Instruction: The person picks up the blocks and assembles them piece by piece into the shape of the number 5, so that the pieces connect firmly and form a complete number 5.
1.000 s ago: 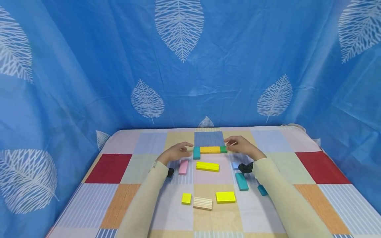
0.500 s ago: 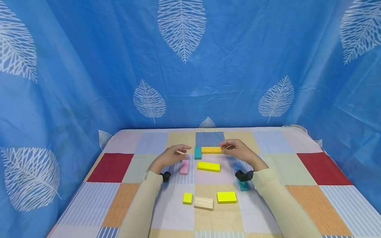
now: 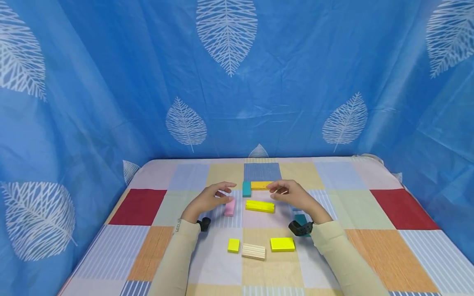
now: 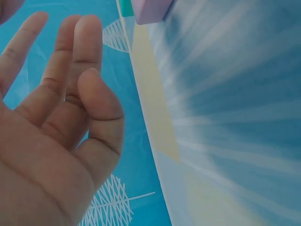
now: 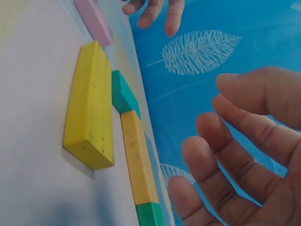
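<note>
My left hand (image 3: 210,198) hovers beside the pink block (image 3: 229,208), its fingers loosely bent around nothing. Above the right side of the yellow block (image 3: 260,206) is my right hand (image 3: 292,195), also holding nothing, with fingers relaxed and apart. Behind the yellow block, a teal block (image 3: 246,189) stands against the left end of an orange block (image 3: 260,186). A green block (image 5: 149,214) touches the orange block's other end in the right wrist view; my right hand hides it in the head view.
Nearer the front lie a small yellow block (image 3: 233,245), a ridged wooden block (image 3: 253,251) and a wider yellow block (image 3: 282,244). Another teal block (image 3: 300,220) is partly hidden under the right wrist's black strap (image 3: 300,228). A blue curtain (image 3: 274,102) rises behind the table.
My right hand has moved left and toward the front, from beside the green block to over the yellow block's right side. My left hand has shifted slightly toward the front. The blocks stay put.
</note>
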A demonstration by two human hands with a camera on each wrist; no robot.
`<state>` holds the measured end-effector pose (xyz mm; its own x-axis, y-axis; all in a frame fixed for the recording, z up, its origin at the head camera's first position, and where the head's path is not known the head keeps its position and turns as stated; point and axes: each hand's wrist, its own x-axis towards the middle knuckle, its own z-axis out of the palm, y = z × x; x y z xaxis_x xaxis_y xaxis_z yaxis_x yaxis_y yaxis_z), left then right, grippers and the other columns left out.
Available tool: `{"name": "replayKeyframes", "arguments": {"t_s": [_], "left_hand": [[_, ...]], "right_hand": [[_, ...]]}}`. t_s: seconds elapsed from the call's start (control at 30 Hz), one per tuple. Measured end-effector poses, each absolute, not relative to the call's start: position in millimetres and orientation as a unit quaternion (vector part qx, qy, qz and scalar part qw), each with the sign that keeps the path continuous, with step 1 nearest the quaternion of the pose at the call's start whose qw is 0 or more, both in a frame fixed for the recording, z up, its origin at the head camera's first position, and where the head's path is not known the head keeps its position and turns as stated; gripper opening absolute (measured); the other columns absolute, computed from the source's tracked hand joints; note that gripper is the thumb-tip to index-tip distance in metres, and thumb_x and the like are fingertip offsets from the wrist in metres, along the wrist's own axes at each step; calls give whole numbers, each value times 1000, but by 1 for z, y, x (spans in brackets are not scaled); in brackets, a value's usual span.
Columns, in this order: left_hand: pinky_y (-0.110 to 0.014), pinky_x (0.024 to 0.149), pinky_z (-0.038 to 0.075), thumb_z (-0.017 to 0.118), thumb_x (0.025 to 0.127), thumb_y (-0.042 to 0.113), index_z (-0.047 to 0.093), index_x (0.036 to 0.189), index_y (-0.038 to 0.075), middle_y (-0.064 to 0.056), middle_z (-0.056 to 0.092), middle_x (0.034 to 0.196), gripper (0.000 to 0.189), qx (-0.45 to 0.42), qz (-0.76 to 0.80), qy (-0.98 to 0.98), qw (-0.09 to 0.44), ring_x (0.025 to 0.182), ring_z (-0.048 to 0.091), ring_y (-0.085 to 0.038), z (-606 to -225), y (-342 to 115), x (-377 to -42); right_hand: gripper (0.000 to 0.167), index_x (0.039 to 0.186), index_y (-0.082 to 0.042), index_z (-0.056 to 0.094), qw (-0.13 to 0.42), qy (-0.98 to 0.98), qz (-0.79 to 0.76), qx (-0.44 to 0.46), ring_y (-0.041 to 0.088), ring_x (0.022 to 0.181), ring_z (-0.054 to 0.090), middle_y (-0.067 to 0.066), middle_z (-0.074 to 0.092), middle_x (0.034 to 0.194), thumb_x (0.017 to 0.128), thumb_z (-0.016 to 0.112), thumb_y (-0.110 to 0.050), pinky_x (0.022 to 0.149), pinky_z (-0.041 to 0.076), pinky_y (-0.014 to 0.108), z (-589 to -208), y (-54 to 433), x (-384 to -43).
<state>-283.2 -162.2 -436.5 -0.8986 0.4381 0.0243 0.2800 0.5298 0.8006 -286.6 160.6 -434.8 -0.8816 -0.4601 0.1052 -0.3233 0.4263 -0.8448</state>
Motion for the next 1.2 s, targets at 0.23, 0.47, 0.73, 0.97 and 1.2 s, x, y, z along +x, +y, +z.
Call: {"name": "replayKeyframes", "arguments": {"t_s": [0.23,0.47,0.73,0.97,1.2], "left_hand": [[-53,108,53,73,103,9,63,148,3,-22,66,139,47,180,432,878,98,122,63,-38,-437,-166,-283],[-53,105,55,78,99,8,62,150,7,-18,68,133,53,126,416,889,143,111,65,-34,-440,-167,-281],[-50,105,55,88,90,11,64,147,10,-14,67,130,62,83,386,904,163,109,61,-30,-445,-169,-281],[-42,98,58,92,86,9,68,141,9,-9,68,125,60,69,359,917,162,105,59,-26,-449,-169,-280],[-37,92,58,92,86,8,71,138,10,-7,68,119,56,68,350,923,146,101,58,-25,-449,-165,-280]], "right_hand": [[31,130,12,68,72,835,-490,-241,29,102,67,27,71,121,103,69,-4,90,57,39,-445,161,-290],[28,126,10,72,90,855,-460,-221,25,97,64,20,72,112,99,74,-1,89,55,38,-451,159,-291],[31,122,9,74,114,865,-436,-218,33,106,69,19,74,116,93,80,1,98,58,50,-455,162,-289],[27,116,8,75,128,871,-421,-217,34,108,70,19,76,117,92,82,-1,100,58,51,-459,165,-291],[23,110,4,77,125,888,-395,-200,24,96,67,11,76,106,89,85,-2,94,59,46,-459,165,-291]]}}
